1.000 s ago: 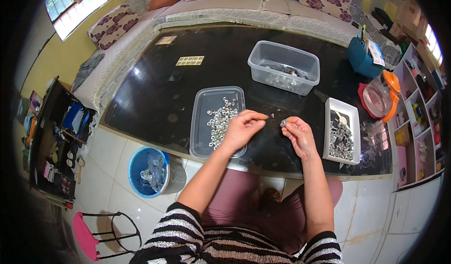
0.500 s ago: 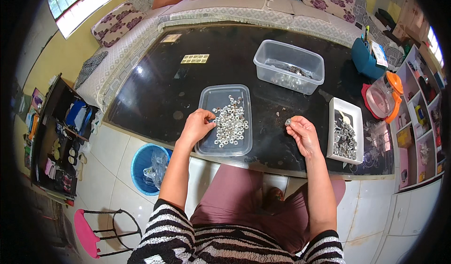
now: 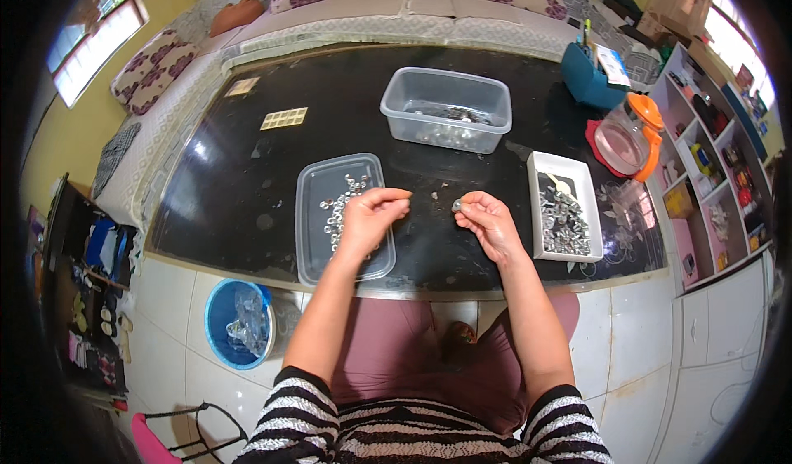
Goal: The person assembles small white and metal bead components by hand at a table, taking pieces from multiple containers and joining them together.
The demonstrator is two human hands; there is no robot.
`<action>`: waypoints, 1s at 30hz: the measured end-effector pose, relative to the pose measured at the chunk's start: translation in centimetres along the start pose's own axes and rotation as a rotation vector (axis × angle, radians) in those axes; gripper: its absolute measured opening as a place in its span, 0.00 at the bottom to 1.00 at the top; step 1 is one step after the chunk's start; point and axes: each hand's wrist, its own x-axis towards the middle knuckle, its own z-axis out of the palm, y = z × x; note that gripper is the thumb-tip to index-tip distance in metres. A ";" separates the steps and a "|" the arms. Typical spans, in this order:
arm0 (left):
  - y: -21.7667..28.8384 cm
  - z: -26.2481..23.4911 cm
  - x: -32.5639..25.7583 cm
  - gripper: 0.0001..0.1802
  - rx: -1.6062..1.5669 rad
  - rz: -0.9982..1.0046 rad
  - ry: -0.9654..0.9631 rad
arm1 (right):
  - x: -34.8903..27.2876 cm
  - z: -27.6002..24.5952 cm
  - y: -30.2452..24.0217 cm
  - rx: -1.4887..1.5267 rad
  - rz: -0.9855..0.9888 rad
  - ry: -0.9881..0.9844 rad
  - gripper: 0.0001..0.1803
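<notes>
Above the black table, my right hand pinches a small silvery metal piece between thumb and fingertips. My left hand is closed, thumb against fingers, over the right side of a shallow clear plastic lid. What it holds, if anything, is too small to make out. Many small silvery rings lie on the lid, partly hidden by my left hand and forearm. To the right of my right hand stands a white box with a heap of small metal parts and a white spoon-like piece.
A clear plastic tub holding metal parts stands farther back. At the right are a teal holder and a glass jug with an orange lid. A gold-coloured strip lies at left. Below the table edge stands a blue bin.
My left hand has moved off the rings toward my right hand, which still pinches the metal piece. The whole view has shifted, so the table things appear farther left.
</notes>
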 end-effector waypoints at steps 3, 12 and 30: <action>-0.4 4.6 0.9 0.07 -0.069 0.005 -0.074 | -0.2 -0.3 -0.6 -0.025 -0.041 0.036 0.06; -3.6 8.5 2.4 0.11 -0.323 -0.174 -0.097 | 0.3 -1.6 -0.2 -0.216 -0.159 0.173 0.05; -3.5 8.8 2.3 0.10 -0.271 -0.180 -0.124 | 0.2 -1.8 0.2 -0.264 -0.214 0.188 0.07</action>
